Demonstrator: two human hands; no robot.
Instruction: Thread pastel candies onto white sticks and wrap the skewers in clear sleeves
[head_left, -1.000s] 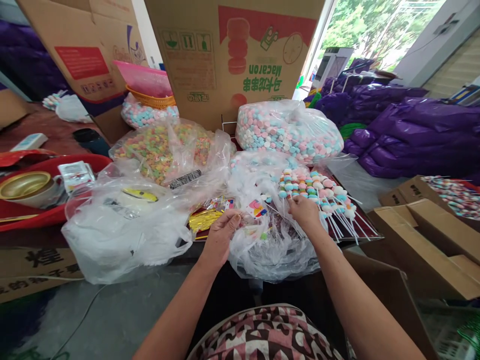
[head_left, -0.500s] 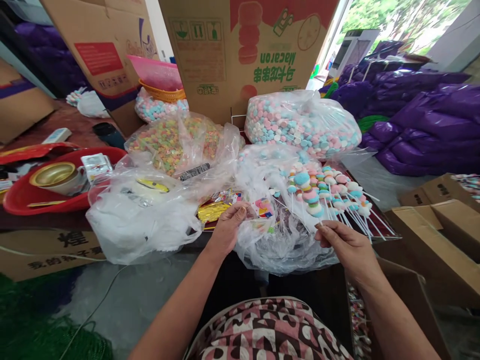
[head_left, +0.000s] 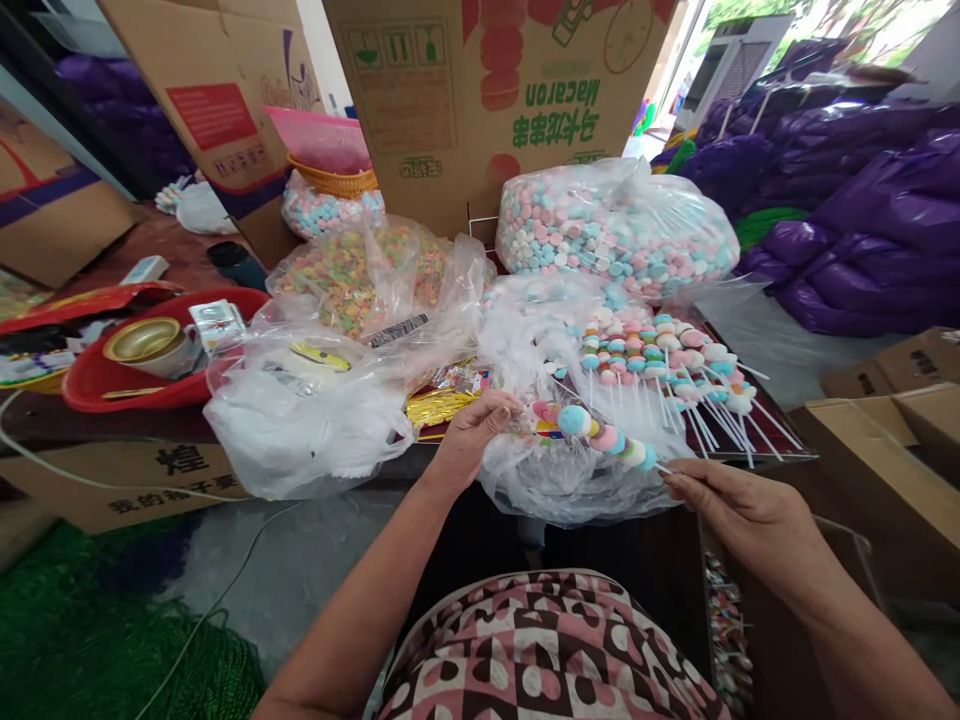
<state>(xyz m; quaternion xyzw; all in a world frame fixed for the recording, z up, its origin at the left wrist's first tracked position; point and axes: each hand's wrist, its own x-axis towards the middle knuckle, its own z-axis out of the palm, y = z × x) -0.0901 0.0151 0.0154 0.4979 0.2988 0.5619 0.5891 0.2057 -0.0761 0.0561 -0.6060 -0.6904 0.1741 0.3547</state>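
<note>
My right hand (head_left: 739, 502) pinches the white stick of a marshmallow skewer (head_left: 609, 438). Its blue, pink, yellow and white pieces lie slantwise, with the top end towards my left hand. My left hand (head_left: 474, 436) is closed, thumb against fingers, on the edge of a small clear plastic bag with a colourful print (head_left: 550, 428). The skewer's top end is at this bag; whether it is inside I cannot tell. Below lies crumpled clear plastic (head_left: 577, 495). More marshmallow skewers (head_left: 679, 360) lie in a pile beyond my right hand, sticks towards me.
Behind stand a large bag of marshmallows (head_left: 607, 230), a bag of small coloured candies (head_left: 352, 270) and cardboard boxes (head_left: 420, 110). Gold twist ties (head_left: 442, 406) and a white plastic bag (head_left: 300, 440) lie left, beside a red basin (head_left: 90, 385). An opened carton (head_left: 862, 440) stands right.
My right hand has tipped the skewer from upright to slanting left, its top now at the small bag. The hand itself moved slightly right. My left hand keeps its pinch.
</note>
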